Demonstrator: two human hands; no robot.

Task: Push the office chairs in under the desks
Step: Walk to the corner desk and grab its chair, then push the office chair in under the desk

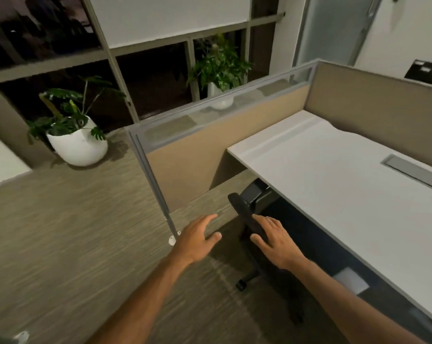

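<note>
A black office chair stands tucked under the white desk, with only the top of its backrest, part of the seat and one castor leg showing. My right hand lies flat on the backrest's top edge, fingers spread, not gripping. My left hand hovers open to the left of the chair over the carpet, touching nothing.
A beige cubicle partition with a grey metal end post borders the desk on the left and back. Two potted plants stand by the dark windows. Carpeted floor stretches to the left.
</note>
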